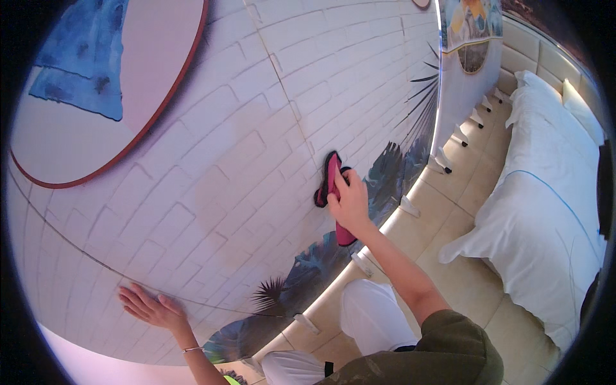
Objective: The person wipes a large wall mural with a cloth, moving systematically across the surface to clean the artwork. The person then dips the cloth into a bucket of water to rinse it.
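Note:
My right hand (350, 199) presses a pink cloth (345, 235) with black edging against a large white panel (269, 187) printed with a brick pattern. The cloth is bunched, and one end hangs below my fingers. To the left and lower, my left hand (151, 308) rests on the same panel with its fingers stretched out, near a thin dark seam (91, 255). It holds nothing, and a thin bracelet (193, 349) circles that wrist. Dark printed leaves (313, 260) run along the panel's bottom edge.
At upper left, the panel bears a red-rimmed round picture (159, 120). White feet with dark tips (445, 161) stick out under the panel onto the beige tiled floor (433, 204). A bed with white bedding (534, 231) stands to the right, its padded headboard (522, 41) beyond.

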Available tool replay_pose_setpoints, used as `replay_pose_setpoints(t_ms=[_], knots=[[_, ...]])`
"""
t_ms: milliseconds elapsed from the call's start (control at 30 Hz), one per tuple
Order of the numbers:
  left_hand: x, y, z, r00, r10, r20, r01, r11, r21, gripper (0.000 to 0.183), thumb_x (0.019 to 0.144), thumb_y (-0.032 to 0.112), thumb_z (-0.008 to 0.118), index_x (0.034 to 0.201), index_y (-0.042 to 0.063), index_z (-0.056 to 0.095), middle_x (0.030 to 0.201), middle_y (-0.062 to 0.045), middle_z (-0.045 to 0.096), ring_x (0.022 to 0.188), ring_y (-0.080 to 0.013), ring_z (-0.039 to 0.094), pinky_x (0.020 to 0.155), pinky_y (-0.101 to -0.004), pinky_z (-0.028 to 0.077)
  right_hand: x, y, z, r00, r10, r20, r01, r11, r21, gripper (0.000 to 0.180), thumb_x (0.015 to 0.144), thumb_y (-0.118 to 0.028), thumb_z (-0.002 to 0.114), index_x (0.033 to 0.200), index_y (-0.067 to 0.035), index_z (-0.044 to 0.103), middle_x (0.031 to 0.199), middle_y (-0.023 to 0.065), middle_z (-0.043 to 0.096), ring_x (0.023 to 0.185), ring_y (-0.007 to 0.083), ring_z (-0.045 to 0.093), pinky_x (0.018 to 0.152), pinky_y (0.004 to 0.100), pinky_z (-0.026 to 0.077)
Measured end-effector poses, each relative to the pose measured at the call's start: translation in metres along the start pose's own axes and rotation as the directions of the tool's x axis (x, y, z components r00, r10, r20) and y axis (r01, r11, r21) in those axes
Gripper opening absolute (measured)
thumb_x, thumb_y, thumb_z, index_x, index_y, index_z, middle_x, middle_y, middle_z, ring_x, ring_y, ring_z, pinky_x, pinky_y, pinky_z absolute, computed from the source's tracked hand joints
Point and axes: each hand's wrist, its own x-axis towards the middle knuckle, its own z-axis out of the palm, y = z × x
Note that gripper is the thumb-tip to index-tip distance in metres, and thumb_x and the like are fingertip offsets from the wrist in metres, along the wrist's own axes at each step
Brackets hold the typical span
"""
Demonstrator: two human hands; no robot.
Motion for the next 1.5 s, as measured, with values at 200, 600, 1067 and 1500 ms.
replay_pose_setpoints(t_ms=[200,600,1067,1500], knots=[[0.000,0.009,0.002,1.000,-0.014,0.018,0.014,1.000,-0.023,0.058,0.106,0.040,0.025,0.148,0.004,0.037,0.156,-0.019,0.033,0.145,-0.0392,0.028,0.118,-0.0536,0.019,0.006,0.002,-0.001,1.000,0.019,-0.016,-0.019,1.000,0.018,0.057,0.073,-0.013,0.063,0.128,0.000,0.055,0.103,0.0192,0.053,0.096,0.0391,0.054,0.081,0.0477,0.044],[0.004,0.009,0.001,1.000,-0.003,0.008,0.003,1.000,-0.019,0.057,0.106,0.039,0.026,0.149,0.004,0.036,0.157,-0.019,0.031,0.145,-0.0388,0.028,0.118,-0.0530,0.019,0.037,-0.010,-0.005,0.994,-0.068,-0.088,0.073,0.996,0.052,0.054,0.075,-0.014,0.061,0.127,0.000,0.057,0.107,0.0180,0.053,0.099,0.0368,0.052,0.082,0.0466,0.042],[-0.001,0.006,0.002,0.999,-0.030,0.023,0.031,0.998,-0.056,0.057,0.105,0.039,0.026,0.148,0.004,0.038,0.156,-0.021,0.031,0.145,-0.0401,0.027,0.118,-0.0560,0.017,0.017,-0.047,0.003,0.972,-0.234,-0.014,0.232,0.968,-0.096,0.055,0.074,-0.018,0.061,0.127,-0.003,0.058,0.107,0.0144,0.050,0.097,0.0326,0.050,0.081,0.0466,0.039],[-0.005,0.005,0.002,0.998,-0.050,0.044,0.054,0.995,-0.082,0.057,0.104,0.041,0.028,0.148,0.005,0.039,0.155,-0.021,0.033,0.145,-0.0416,0.028,0.118,-0.0572,0.016,0.016,-0.039,0.003,0.972,-0.234,-0.003,0.231,0.962,-0.143,0.054,0.075,-0.016,0.061,0.125,0.003,0.057,0.113,0.0178,0.052,0.099,0.0357,0.050,0.082,0.0481,0.039]])
